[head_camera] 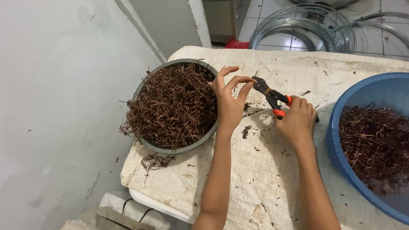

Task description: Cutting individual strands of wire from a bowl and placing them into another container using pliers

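Head view: right hand (297, 121) grips orange-handled pliers (270, 96), long axis pointing far-left toward a wire piece (254, 78) pinched by left hand (230, 100); open counter (264, 179) lies between grey bowl (177, 150) and blue basin (341, 127).

No packages, labels, signs, screens.
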